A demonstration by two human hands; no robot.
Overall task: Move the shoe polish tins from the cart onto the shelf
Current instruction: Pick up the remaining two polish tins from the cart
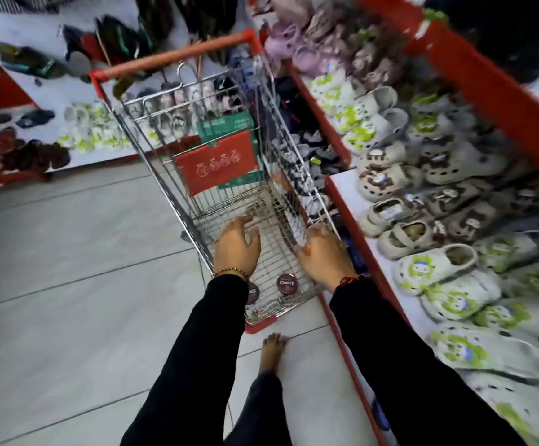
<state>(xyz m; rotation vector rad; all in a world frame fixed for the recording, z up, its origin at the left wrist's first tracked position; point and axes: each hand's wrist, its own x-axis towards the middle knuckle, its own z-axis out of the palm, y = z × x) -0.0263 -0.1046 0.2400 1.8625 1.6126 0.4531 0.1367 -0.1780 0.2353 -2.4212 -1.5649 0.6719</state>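
Wire shopping cart [152, 175] stands on tiled floor [68, 268], just beside shelf [351, 194] of clogs. Two shoe polish tins lie on cart bottom near end — Cherry tin [286, 283] in full view, second tin [251, 293] half hidden under left sleeve. Left hand [236, 246] spread wide, empty, above basket. Right hand [324, 255] — fingers loosely open, at cart's right wall, holding nothing.
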